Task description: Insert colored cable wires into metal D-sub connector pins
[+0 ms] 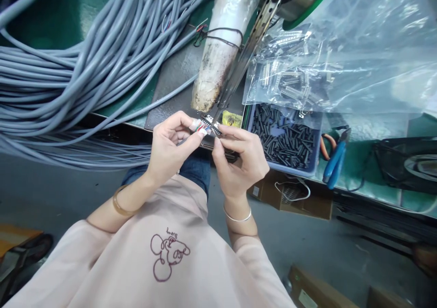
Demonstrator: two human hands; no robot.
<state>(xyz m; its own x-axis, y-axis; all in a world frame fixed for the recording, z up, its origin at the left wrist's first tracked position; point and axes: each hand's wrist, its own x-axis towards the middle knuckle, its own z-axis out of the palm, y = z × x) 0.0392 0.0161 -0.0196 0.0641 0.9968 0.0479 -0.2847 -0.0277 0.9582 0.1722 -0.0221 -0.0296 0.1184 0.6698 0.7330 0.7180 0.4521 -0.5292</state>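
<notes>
1. A small metal connector [209, 119] is seen at the front edge of the bench [82, 14], between the two hands, just beyond the fingertips
2. Fine coloured wires [200, 127] are brought close to the connector; their ends are bared of the outer sheath, so that stage is judged done. Whether any wire is already joined cannot be told
3. The wires are pinched between thumb and forefinger of the left hand [172, 144], closed on them; the other fingers are curled
4. Thumb and forefinger of the right hand [244, 160] are parted by a small gap at the connector's near right side; whether anything is gripped cannot be told
5. A soldering iron [262, 21] is slanted down towards the connector; a yellow sponge [232, 118] is placed just beside
6. Much is judged left: loose connectors [293, 87] are contained in a clear bag [372, 43], and black tubes [280, 137] fill a blue tray [309, 172] near the front edge
7. Grey cables [88, 62] are heaped along the bench's left side, some hung over its front edge; a few bare wire ends are seen
</notes>
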